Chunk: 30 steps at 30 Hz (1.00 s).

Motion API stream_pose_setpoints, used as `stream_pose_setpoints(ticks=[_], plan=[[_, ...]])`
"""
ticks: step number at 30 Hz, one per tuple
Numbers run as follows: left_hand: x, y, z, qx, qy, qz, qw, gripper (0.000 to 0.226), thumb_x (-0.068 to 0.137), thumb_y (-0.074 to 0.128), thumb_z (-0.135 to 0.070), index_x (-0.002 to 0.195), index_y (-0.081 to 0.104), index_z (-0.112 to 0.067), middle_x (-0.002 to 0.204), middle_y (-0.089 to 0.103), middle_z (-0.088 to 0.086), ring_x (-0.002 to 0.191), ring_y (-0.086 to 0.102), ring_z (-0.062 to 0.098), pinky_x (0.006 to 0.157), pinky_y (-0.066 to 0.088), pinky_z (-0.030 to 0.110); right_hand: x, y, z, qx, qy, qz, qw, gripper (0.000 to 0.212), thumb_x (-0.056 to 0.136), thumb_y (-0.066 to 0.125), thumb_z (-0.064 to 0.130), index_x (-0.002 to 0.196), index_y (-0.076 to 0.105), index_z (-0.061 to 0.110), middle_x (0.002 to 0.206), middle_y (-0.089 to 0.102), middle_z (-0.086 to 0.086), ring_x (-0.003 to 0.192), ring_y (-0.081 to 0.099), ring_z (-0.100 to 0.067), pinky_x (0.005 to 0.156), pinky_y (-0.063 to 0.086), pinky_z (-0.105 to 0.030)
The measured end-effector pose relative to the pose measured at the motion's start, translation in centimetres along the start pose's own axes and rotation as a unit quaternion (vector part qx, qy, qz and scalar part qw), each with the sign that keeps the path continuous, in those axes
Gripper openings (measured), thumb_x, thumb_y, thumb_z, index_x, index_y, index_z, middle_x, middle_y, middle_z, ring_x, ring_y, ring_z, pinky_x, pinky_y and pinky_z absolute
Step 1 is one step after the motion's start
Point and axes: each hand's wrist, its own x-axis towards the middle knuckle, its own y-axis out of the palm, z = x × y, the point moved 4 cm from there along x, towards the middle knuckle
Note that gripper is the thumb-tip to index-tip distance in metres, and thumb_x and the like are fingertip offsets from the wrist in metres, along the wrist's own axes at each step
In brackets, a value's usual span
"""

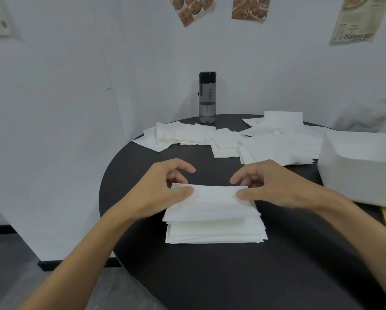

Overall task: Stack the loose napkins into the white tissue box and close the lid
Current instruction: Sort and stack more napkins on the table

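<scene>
1. The left hand (pixel 158 190) pinches the far left corner of the top sheets on a squared pile of white paper napkins (pixel 214 224), thumb on top and fingers curled behind.
2. Beyond both sets of fingertips is a bare strip of round black table (pixel 210 161), then scattered loose white napkins (pixel 232 139).
3. The right hand (pixel 271 189) pinches the far right corner the same way.
4. Right of those fingers, apart from them, sits the white rectangular tissue box (pixel 362 168).

Free tabletop (pixel 210 276) near; napkins (pixel 277 148), bottle (pixel 207 97) beyond
</scene>
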Motion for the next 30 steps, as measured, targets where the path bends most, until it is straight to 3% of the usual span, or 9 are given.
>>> stream_pose_setpoints(ticks=[3, 6, 9, 12, 15, 18, 22, 25, 30], plan=[[-0.1, -0.8, -0.6, -0.118, -0.013, -0.048, 0.992, 0.031, 0.087, 0.075, -0.01, 0.111, 0.067, -0.027, 0.086, 0.074, 0.003, 0.07, 0.065, 0.015, 0.072, 0.052, 0.035, -0.3, -0.1, 0.4, 0.082, 0.0, -0.003, 0.997, 0.009, 0.088, 0.074, 0.013, 0.097, 0.075, 0.014, 0.093, 0.076, -0.004, 0.09, 0.07, -0.02, 0.088, 0.054, -0.031], [-0.1, -1.3, -1.1, -0.184, -0.021, -0.088, 0.979, 0.029, 0.086, 0.077, -0.01, 0.108, 0.069, -0.026, 0.09, 0.075, 0.009, 0.079, 0.064, 0.028, 0.082, 0.054, 0.052, -0.5, -0.3, 0.8, 0.23, 0.006, -0.037, 0.973, 0.009, 0.09, 0.068, 0.005, 0.098, 0.072, 0.004, 0.095, 0.075, -0.015, 0.085, 0.068, -0.025, 0.086, 0.056, -0.039], [0.0, -1.6, -1.3, -0.217, -0.023, -0.12, 0.969, 0.028, 0.082, 0.079, -0.015, 0.104, 0.071, -0.029, 0.092, 0.073, 0.015, 0.082, 0.061, 0.032, 0.086, 0.052, 0.058, -0.5, -0.5, 1.3, 0.348, 0.008, -0.068, 0.935, 0.012, 0.091, 0.064, 0.002, 0.102, 0.068, 0.001, 0.086, 0.072, -0.012, 0.077, 0.067, -0.022, 0.072, 0.06, -0.033], [0.0, -1.5, -1.0, -0.264, -0.052, -0.126, 0.955, 0.03, 0.086, 0.075, -0.003, 0.11, 0.068, -0.019, 0.088, 0.073, 0.008, 0.079, 0.065, 0.026, 0.077, 0.049, 0.045, -0.4, -0.7, 1.1, 0.379, 0.026, -0.11, 0.918, 0.014, 0.093, 0.062, 0.0, 0.106, 0.065, 0.002, 0.069, 0.066, -0.001, 0.052, 0.058, -0.008, 0.051, 0.05, -0.018], [-0.3, -1.2, -0.5, -0.21, -0.06, -0.114, 0.969, 0.028, 0.085, 0.075, -0.005, 0.108, 0.067, -0.02, 0.087, 0.074, 0.005, 0.077, 0.063, 0.02, 0.075, 0.048, 0.038, -0.3, -0.5, 0.7, 0.274, 0.037, -0.09, 0.957, 0.01, 0.091, 0.066, 0.001, 0.102, 0.066, 0.003, 0.066, 0.062, -0.004, 0.049, 0.052, -0.009, 0.048, 0.044, -0.019], [-0.9, -0.6, 0.3, -0.095, -0.057, -0.078, 0.991, 0.029, 0.083, 0.078, -0.015, 0.106, 0.067, -0.028, 0.091, 0.072, 0.001, 0.075, 0.061, 0.012, 0.076, 0.052, 0.031, 0.0, 0.2, -0.4, 0.024, 0.034, -0.035, 0.999, 0.014, 0.087, 0.075, 0.019, 0.1, 0.07, 0.021, 0.087, 0.066, 0.0, 0.073, 0.058, -0.008, 0.069, 0.047, -0.016], [-1.7, 0.3, 1.3, 0.022, -0.042, -0.023, 0.999, 0.033, 0.076, 0.078, -0.043, 0.107, 0.065, -0.044, 0.108, 0.061, -0.012, 0.091, 0.056, 0.001, 0.074, 0.04, 0.011, 0.3, 1.1, -1.3, -0.04, 0.032, 0.03, 0.998, 0.05, 0.078, 0.074, 0.055, 0.124, 0.058, 0.04, 0.118, 0.06, 0.016, 0.112, 0.056, 0.0, 0.097, 0.042, -0.019], [-2.2, 0.8, 1.6, 0.045, -0.039, 0.015, 0.998, 0.039, 0.078, 0.077, -0.048, 0.112, 0.06, -0.049, 0.117, 0.058, -0.018, 0.106, 0.054, -0.002, 0.087, 0.045, 0.02, 0.2, 1.7, -0.9, -0.068, 0.028, 0.087, 0.994, 0.082, 0.069, 0.074, 0.064, 0.141, 0.041, 0.043, 0.127, 0.053, 0.025, 0.117, 0.052, 0.007, 0.097, 0.041, -0.014], [-3.0, 1.4, 1.2, 0.096, -0.054, 0.038, 0.993, 0.053, 0.075, 0.071, -0.059, 0.123, 0.049, -0.052, 0.121, 0.052, -0.026, 0.117, 0.047, -0.004, 0.106, 0.04, 0.034, -0.3, 1.9, -0.2, -0.132, 0.032, 0.126, 0.983, 0.098, 0.075, 0.08, 0.053, 0.153, 0.024, 0.037, 0.144, 0.031, 0.028, 0.131, 0.033, 0.007, 0.104, 0.024, -0.015]])
